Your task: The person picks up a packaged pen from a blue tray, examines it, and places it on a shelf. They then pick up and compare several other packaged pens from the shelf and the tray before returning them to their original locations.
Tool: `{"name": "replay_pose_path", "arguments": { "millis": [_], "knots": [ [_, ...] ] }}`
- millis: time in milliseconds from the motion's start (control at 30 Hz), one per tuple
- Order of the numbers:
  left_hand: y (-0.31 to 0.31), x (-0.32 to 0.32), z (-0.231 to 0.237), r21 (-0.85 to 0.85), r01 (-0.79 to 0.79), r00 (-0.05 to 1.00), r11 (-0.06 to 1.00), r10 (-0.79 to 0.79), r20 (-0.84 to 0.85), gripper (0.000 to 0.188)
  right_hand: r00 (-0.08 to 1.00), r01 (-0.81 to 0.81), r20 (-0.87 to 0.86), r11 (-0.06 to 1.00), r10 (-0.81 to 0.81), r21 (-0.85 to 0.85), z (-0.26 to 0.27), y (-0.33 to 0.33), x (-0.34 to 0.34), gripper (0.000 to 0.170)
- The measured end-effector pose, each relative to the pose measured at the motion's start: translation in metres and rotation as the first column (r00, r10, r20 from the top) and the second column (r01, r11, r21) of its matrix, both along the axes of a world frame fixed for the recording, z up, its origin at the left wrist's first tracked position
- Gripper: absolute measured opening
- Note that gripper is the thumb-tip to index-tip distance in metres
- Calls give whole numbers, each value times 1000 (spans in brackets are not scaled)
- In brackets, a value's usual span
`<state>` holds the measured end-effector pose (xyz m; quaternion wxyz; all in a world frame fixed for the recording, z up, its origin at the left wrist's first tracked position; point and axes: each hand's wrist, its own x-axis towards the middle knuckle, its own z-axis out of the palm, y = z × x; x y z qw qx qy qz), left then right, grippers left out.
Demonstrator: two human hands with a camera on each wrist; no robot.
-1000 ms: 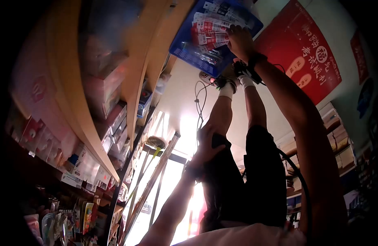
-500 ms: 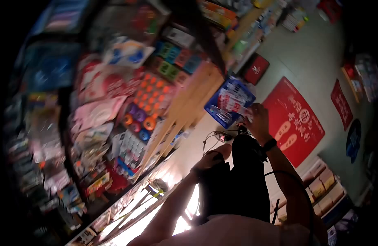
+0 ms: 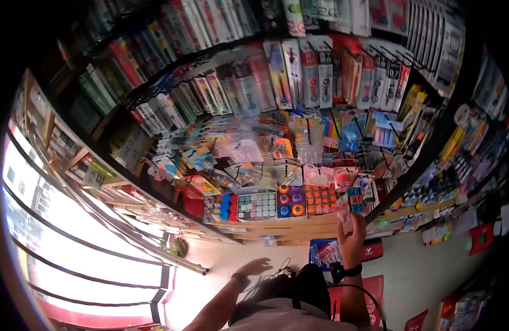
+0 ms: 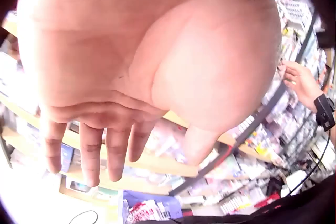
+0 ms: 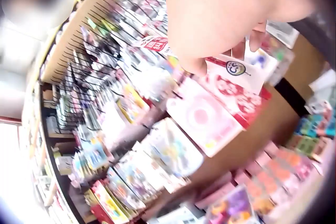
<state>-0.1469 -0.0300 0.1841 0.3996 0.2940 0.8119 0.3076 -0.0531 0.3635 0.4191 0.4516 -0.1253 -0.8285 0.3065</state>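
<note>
My right hand (image 3: 351, 240) is raised before a display rack and pinches a red-and-white packet (image 3: 343, 211). In the right wrist view, the thumb and fingertips are close to a white card with a green round logo (image 5: 236, 68) and a red-and-white pack (image 5: 239, 98). A pink pack (image 5: 202, 118) hangs beside them. My left hand (image 3: 255, 267) hangs low over the floor with its fingers extended and holds nothing; its bare palm fills much of the left wrist view. Below the right hand, a blue basket (image 3: 314, 258) with red-and-white packets (image 3: 328, 254) stands on the floor.
Hooks full of hanging packs (image 3: 315, 69) rise in front. A wooden ledge (image 3: 265, 227) carries trays of orange pieces (image 3: 321, 199) and purple-and-orange rolls (image 3: 291, 201). Poles (image 3: 177, 259) lean at the left by a bright window. A red mat (image 3: 374, 292) and cables lie on the floor.
The view has risen from floor to rack. My right hand has left the basket and come up to the rack with a packet. My left hand has come off the knee.
</note>
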Motion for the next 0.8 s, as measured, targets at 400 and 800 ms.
{"name": "replay_pose_path", "arguments": {
  "millis": [400,800],
  "knots": [
    [-73,59,5,-123,-784,473,609,714,517,33,928,-56,-339,956,157,289,227,9,-57,40],
    [-32,-17,-12,96,-602,609,793,378,697,26,960,65,-279,960,15,273,272,-8,-71,38]
  ]
}}
